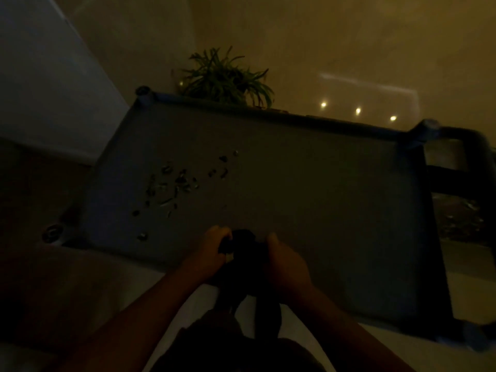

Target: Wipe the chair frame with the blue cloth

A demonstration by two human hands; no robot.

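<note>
Both hands — left hand (pixel 214 249), right hand (pixel 284 264) — curl closed, gripping the dark, bunched cloth (pixel 243 260) at the chair frame (pixel 268 114) — its near edge

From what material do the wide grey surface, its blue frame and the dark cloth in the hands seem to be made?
The light is dim, so this is tentative. The grey surface looks like taut fabric or mesh: flat, matte, no shine. The blue frame looks like moulded plastic, with rounded corner pieces and a dull sheen. The cloth, held by the left hand and right hand, is soft textile; it bunches and hangs limp.
</note>
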